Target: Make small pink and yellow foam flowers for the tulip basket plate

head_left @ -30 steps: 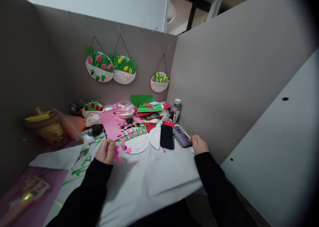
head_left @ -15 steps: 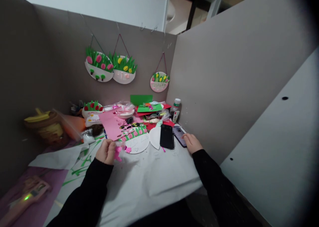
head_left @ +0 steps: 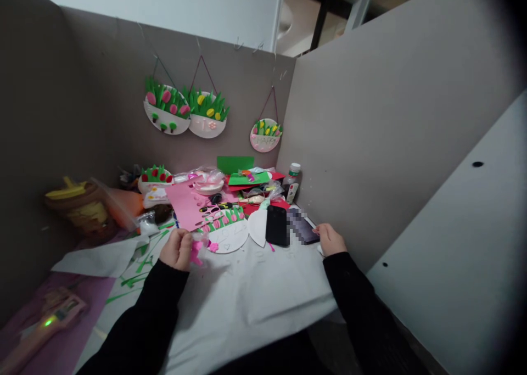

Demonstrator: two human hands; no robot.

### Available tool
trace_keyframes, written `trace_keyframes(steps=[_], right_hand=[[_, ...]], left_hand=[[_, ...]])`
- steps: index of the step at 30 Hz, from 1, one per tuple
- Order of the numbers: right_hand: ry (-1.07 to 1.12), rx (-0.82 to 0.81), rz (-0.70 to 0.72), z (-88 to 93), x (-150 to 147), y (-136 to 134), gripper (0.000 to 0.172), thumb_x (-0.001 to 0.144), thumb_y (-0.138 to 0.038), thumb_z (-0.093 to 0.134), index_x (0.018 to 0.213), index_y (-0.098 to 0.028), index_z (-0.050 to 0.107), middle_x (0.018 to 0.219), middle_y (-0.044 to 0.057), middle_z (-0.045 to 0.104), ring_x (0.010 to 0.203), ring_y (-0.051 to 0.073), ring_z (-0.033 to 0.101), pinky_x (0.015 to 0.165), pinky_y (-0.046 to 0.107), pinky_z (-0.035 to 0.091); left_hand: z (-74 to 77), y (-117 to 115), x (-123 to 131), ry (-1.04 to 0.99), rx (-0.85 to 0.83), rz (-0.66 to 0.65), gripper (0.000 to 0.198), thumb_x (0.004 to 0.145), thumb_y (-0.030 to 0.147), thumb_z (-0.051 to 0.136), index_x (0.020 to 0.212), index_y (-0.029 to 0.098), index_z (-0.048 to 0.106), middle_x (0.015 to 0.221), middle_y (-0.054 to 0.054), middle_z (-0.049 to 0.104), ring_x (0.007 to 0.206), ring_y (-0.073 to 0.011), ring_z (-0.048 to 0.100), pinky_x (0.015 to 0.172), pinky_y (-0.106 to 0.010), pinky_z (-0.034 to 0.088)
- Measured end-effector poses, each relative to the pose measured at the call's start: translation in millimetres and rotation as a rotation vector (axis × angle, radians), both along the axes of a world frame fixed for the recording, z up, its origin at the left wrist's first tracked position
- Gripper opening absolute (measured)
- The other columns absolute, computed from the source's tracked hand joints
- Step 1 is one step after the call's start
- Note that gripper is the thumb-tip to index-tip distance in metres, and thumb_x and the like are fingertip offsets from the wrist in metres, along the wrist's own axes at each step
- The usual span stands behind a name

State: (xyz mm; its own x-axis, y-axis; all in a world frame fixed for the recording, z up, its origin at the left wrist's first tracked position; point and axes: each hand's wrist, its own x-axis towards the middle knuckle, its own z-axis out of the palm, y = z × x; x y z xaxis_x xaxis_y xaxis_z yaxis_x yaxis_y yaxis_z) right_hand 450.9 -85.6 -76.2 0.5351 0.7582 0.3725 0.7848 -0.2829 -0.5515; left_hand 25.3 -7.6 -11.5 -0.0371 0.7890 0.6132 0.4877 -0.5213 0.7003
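My left hand [head_left: 178, 250] is closed on a small clear bag of pink flower pieces [head_left: 198, 252], held above the white-covered table. Just beyond it lies a white paper-plate craft [head_left: 226, 238] with green grass and pink tulips, a pink flower near its left edge. My right hand [head_left: 332, 240] has its fingers closed at the right edge of a phone [head_left: 303, 229] with a partly blurred screen. A small white thing [head_left: 320, 249] shows below those fingers; I cannot make out what it is. Left of that phone lies a black phone [head_left: 277, 225], partly over a white paper piece [head_left: 257, 227].
Three plate crafts, one of them a plate with yellow tulips [head_left: 208, 117], hang on the grey partition [head_left: 230, 67]. A bottle [head_left: 293, 177] stands in the back corner. Pink paper [head_left: 183, 205], green strips [head_left: 140, 265] and a brown-yellow container [head_left: 80, 210] lie to the left.
My right hand has shifted right, from over the phone to its right edge, and more of the phone shows. My left hand still holds the bag in about the same place.
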Motion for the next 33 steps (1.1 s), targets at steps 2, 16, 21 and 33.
trace_keyframes(steps=[2,16,21,33], right_hand=[[-0.005,-0.014,0.026,-0.3,-1,-1,0.035,0.088,-0.032,0.023,0.089,-0.019,0.056,0.087,0.007,0.067,0.085,0.018,0.06,0.075,0.028,0.043],[-0.071,-0.061,0.277,12.1,-23,21,0.028,0.083,-0.028,0.033,0.09,-0.02,0.059,0.096,0.005,0.063,0.096,0.019,0.055,0.087,0.03,0.039],[0.029,0.021,0.098,12.6,-11,8,0.03,0.086,-0.031,0.027,0.093,-0.02,0.054,0.098,0.004,0.066,0.093,0.016,0.058,0.082,0.026,0.041],[0.002,-0.094,-0.098,13.5,-8,-2,0.021,0.084,-0.023,0.037,0.078,-0.018,0.057,0.073,0.007,0.065,0.071,0.017,0.06,0.063,0.023,0.038]], left_hand=[[-0.6,0,0,-0.006,0.0,-0.007,0.025,0.082,0.04,0.037,0.071,0.02,0.046,0.051,0.005,0.044,0.045,-0.0115,0.041,0.048,-0.024,0.034],[-2.1,3,-1,0.008,0.02,-0.013,0.025,0.082,0.041,0.036,0.07,0.02,0.045,0.051,0.005,0.044,0.047,-0.0121,0.042,0.049,-0.025,0.034],[-2.6,2,-2,0.01,0.001,0.001,0.025,0.082,0.041,0.037,0.071,0.02,0.046,0.051,0.005,0.044,0.046,-0.0122,0.042,0.049,-0.025,0.034],[-5.9,5,-3,0.01,-0.003,-0.022,0.025,0.082,0.041,0.037,0.071,0.02,0.046,0.052,0.004,0.045,0.046,-0.0119,0.043,0.048,-0.024,0.035]])
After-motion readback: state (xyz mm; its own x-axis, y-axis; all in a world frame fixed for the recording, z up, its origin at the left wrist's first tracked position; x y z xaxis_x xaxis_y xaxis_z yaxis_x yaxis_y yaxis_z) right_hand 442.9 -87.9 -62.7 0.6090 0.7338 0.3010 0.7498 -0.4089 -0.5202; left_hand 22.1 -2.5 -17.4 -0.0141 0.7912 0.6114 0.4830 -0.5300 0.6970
